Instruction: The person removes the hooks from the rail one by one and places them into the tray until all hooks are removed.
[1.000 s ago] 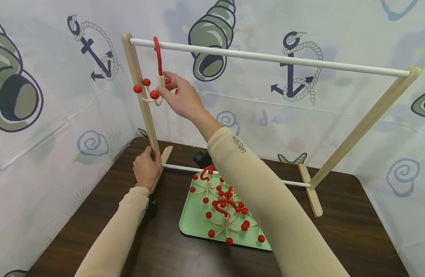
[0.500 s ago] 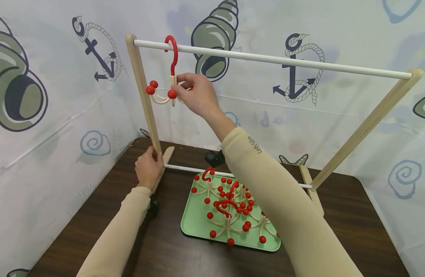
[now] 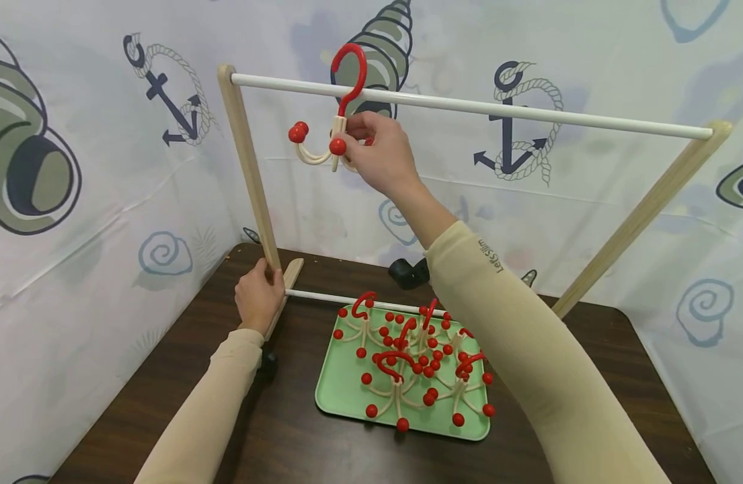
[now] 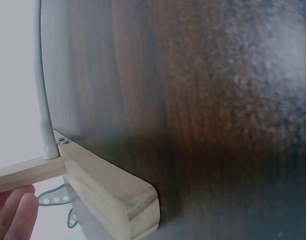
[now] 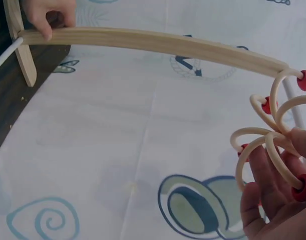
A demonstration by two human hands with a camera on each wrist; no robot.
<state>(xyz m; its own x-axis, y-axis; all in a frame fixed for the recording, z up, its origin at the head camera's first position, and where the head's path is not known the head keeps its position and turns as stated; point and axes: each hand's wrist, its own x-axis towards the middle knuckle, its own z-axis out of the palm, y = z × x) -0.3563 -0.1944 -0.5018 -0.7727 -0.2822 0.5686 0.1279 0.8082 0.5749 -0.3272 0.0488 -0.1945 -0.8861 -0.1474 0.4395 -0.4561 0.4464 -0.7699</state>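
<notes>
My right hand (image 3: 380,151) pinches the cream stem of a multi-arm hanger (image 3: 313,159), which has curved arms tipped with red balls. Its red hook (image 3: 364,64) stands upright and overlaps the white top rod (image 3: 444,102), with the hook's tip above the rod in the head view. In the right wrist view, the hanger's looping arms (image 5: 250,131) spread around my fingers. Low on the left, my left hand (image 3: 259,296) grips the wooden post (image 3: 250,168) close to its foot. The left wrist view catches only fingertips (image 4: 22,215) against that post.
A green tray (image 3: 341,383) on the dark table (image 3: 274,417) carries several similar red-hooked hangers (image 3: 397,386). Behind it runs the lower white rod (image 3: 323,296). The right wooden post (image 3: 643,215) leans outward in view. A patterned cloth (image 3: 323,215) hangs behind.
My right hand has moved right along the top rod with the hanger, and the hook has risen and turned to show its curve. The left hand stays on the post.
</notes>
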